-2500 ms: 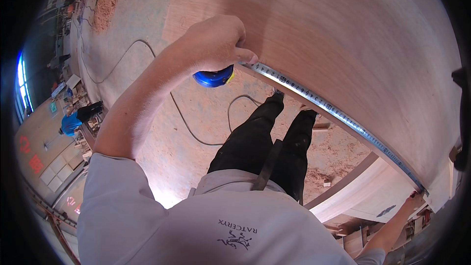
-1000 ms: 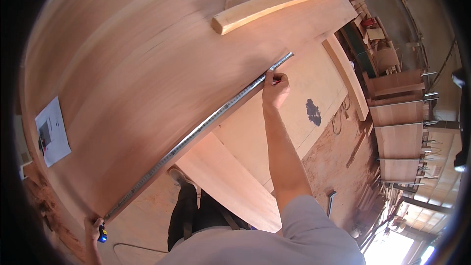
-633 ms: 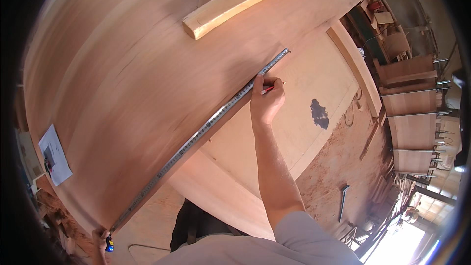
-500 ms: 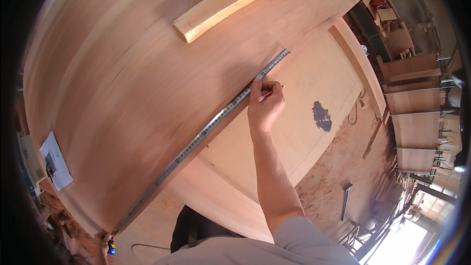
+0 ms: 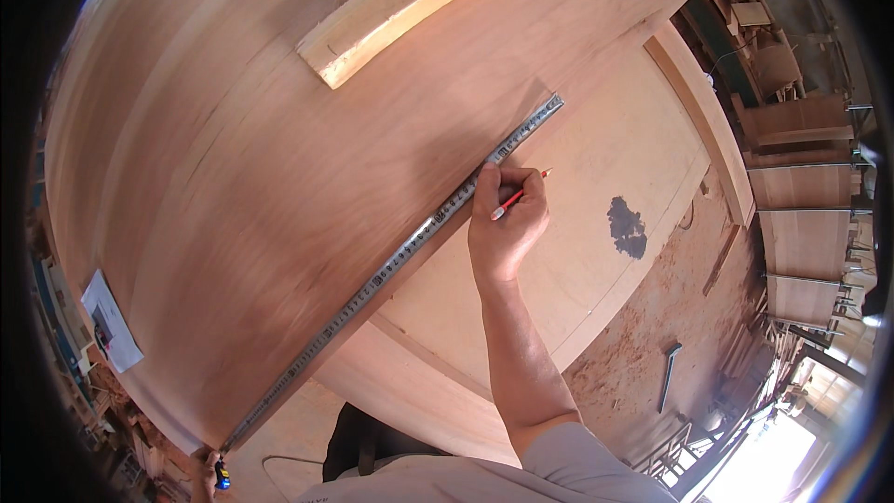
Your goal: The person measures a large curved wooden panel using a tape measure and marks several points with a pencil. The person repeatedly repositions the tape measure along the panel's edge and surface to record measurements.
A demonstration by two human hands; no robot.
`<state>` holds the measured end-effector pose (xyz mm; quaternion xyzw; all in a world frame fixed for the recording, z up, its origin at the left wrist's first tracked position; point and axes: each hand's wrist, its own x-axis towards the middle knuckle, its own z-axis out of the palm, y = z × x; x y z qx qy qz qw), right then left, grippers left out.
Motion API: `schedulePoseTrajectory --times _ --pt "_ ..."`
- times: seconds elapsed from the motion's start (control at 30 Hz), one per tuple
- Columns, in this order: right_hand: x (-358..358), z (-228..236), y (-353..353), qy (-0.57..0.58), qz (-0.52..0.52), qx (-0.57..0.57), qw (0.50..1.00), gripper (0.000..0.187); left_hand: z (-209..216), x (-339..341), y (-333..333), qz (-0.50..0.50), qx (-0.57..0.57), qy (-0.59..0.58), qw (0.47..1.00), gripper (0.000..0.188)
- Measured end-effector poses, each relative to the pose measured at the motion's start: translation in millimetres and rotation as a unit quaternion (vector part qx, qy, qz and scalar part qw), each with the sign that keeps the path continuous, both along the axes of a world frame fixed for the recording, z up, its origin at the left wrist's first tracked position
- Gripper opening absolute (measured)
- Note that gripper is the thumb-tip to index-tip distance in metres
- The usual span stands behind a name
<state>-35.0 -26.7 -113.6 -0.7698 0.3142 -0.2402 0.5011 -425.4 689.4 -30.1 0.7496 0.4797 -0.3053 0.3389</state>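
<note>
A large brown wooden panel (image 5: 251, 196) lies before me, and a steel tape measure (image 5: 405, 251) stretches diagonally along its near edge. My right hand (image 5: 507, 228) pinches the blade near its far end, thumb on the tape. Between the fingers of that same hand is a red pencil (image 5: 509, 203), its tip pointing right. The free end of the blade sticks out past the hand. At the panel's lower-left corner, my left hand (image 5: 204, 475) is closed by the tape's blue and yellow case (image 5: 223, 475); its fingers are partly hidden.
A thick curved wooden piece (image 5: 410, 23) rests on the panel. Below the near edge lies a paler board (image 5: 596, 158) with a dark patch. White paper (image 5: 112, 321) sits at the left edge. Clamped boards (image 5: 796, 186) stand right, above a dusty floor (image 5: 624, 345) holding a metal bar (image 5: 669, 377).
The whole view has shifted slightly. Slightly more of the tape's free end shows beyond my right hand. Both hands keep their holds.
</note>
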Motion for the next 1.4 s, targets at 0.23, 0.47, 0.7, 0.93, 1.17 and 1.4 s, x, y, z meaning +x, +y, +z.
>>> schedulePoseTrajectory --times 0.23,0.47,0.7,0.93,1.17,1.4 --pt "-1 -2 -2 -0.013 0.004 0.014 1.000 0.024 6 14 -16 0.013 -0.009 0.019 1.000 0.008" --pt "0 0 -1 -0.021 -0.002 0.024 0.999 0.025 -3 1 6 -0.006 -0.013 0.005 1.000 0.007" --pt "-1 3 -5 -0.007 0.012 0.041 0.999 0.026 -4 1 10 0.031 -0.009 0.027 0.999 0.009" --pt "0 1 -7 -0.011 0.022 0.021 0.999 0.026 -5 -1 15 0.021 -0.003 0.032 0.999 0.012" --pt "0 4 -5 -0.004 0.022 0.024 0.999 0.026 -2 2 12 0.016 -0.008 0.034 0.999 0.012" --pt "-1 2 -6 -0.005 0.021 0.012 1.000 0.026 -6 0 18 0.016 -0.004 0.040 0.999 0.009"
